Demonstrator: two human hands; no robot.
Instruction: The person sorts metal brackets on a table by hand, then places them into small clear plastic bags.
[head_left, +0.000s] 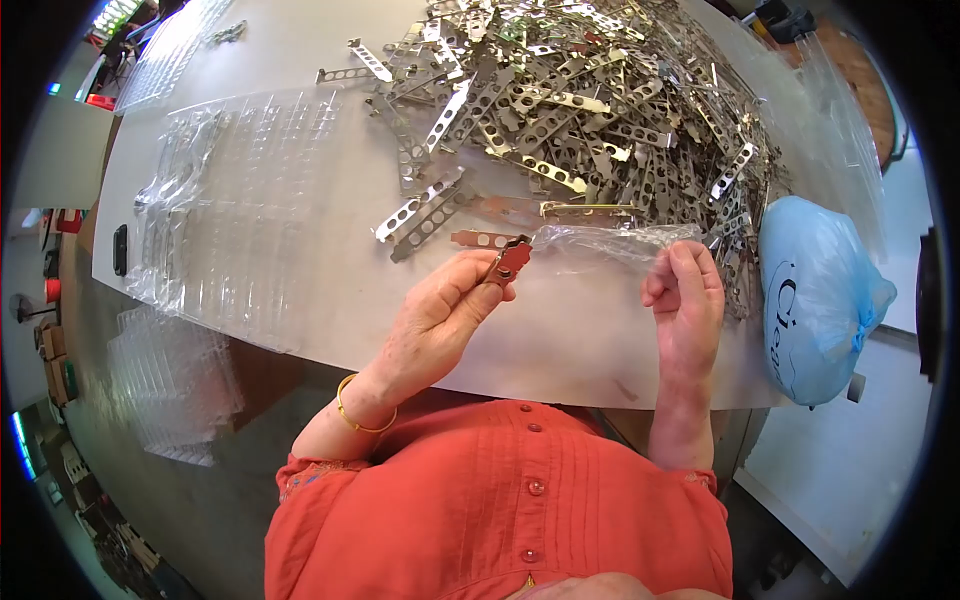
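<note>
My left hand (440, 312) is closed round a small metal bracket (512, 260), its bent end sticking up past the fingertips. Opposite it, my right hand (687, 295) has its fingers curled in a pinch at the end of a crumpled clear plastic bag (605, 245). The bag stretches between the two hands, just over the white table (560, 345). Right behind the hands spreads a large heap of perforated metal brackets (590, 110). A few loose brackets (420, 215) lie at the heap's near left edge.
Clear plastic blister trays (240, 220) lie on the table's left side, with more trays (175, 380) stacked lower down beside it. A tied blue plastic bag (822, 300) sits at the right edge. A small black object (121, 250) rests at the far left edge.
</note>
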